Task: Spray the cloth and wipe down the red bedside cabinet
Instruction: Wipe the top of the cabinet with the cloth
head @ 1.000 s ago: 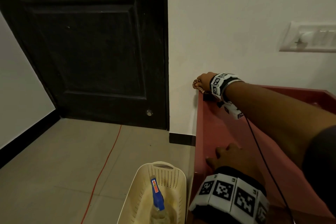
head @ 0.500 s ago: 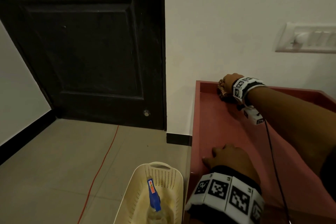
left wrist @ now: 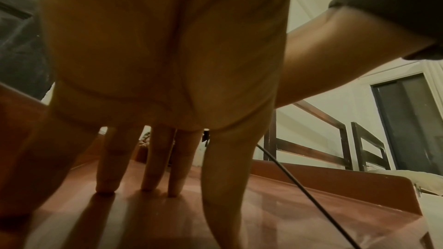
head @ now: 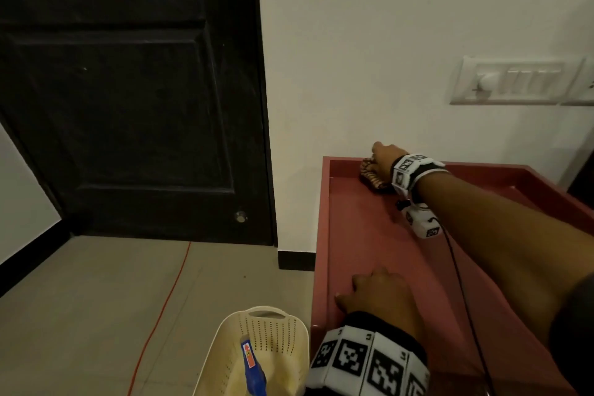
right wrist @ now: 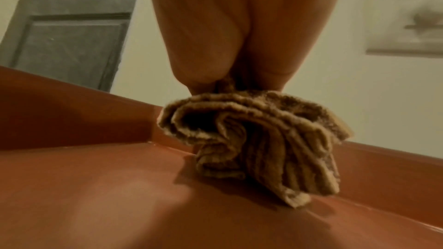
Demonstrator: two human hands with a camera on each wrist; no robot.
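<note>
gripping a bunched cloth in the right hand, fingers curled round its top, at the far left corner of the red cabinet. ribbed and towelly, tan with darker stripes, folded into loose pleats; lower folds touching the smooth red top just beside the raised back rim. glossy, flat surface, low straight lip along the left and back edges, faint sheen under the cloth in the right wrist view.

resting on the near left part of the top: left hand, fingers straight and spread, tips pressed on the shiny red surface, holding nothing. wrapped round both wrists, white bands with black square markers; thin black cable trailing from the right wrist across the top.

standing on the tiled floor beside the cabinet: cream plastic basket, rounded, walls perforated with small holes, handle slot at the rim. lying inside it, a spray bottle with a blue trigger head and a clear body, well apart from both hands.

behind: dark panelled door, plain pale wall, white switch plate, thin red cord across the floor.
</note>
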